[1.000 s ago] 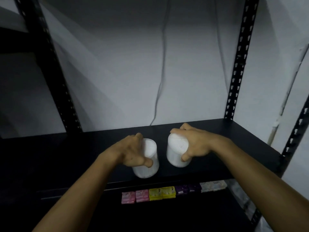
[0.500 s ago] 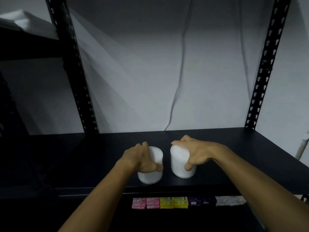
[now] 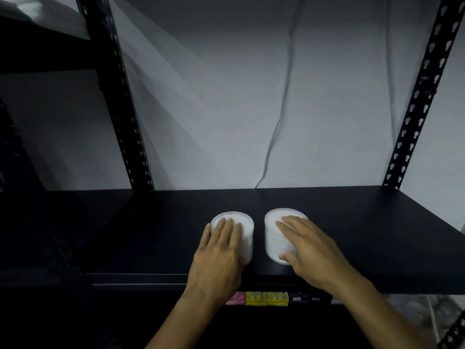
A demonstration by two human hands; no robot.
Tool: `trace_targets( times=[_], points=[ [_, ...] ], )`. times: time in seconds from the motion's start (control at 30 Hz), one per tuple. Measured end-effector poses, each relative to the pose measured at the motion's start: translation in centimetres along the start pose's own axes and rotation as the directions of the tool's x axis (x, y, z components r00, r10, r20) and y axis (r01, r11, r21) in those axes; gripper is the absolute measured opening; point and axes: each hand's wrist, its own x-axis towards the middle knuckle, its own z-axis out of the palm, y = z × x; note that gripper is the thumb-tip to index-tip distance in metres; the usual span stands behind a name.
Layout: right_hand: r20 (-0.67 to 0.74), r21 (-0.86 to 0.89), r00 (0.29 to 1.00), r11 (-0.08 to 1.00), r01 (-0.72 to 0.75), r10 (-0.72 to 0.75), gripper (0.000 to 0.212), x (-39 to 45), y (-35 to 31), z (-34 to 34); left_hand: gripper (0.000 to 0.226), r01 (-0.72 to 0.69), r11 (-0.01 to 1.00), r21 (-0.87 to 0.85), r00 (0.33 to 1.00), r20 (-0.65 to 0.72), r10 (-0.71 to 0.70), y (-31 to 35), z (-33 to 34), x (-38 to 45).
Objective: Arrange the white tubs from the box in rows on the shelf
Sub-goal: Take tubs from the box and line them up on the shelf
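White tubs (image 3: 247,229) upright, side by side on black shelf (image 3: 364,222).

Dim scene, soft shadows fanning across wall (image 3: 226,109), slight blur, bowed edges

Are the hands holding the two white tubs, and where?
Neither grips. The left hand rests flat on the left tub; the right hand lies with straight fingers over the right tub.
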Motion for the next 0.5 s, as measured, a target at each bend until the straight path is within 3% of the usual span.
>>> trace_targets(
  times=[0.17,0.5],
  points=[
    [-0.116,0.063,0.992,0.996,0.064,-0.056,0.057,2.3,-0.8,2.8,0.075,0.008,0.999,0.048,1.000,-0.021,-0.007,-2.4,1.3,0.7],
    [-0.114,0.194,0.988,0.973,0.121,-0.100,0.058,11.7,-5.0,8.2,0.069,0.065,0.996,0.062,0.996,-0.060,-0.062,-10.8,1.6,3.2]
  ],
)
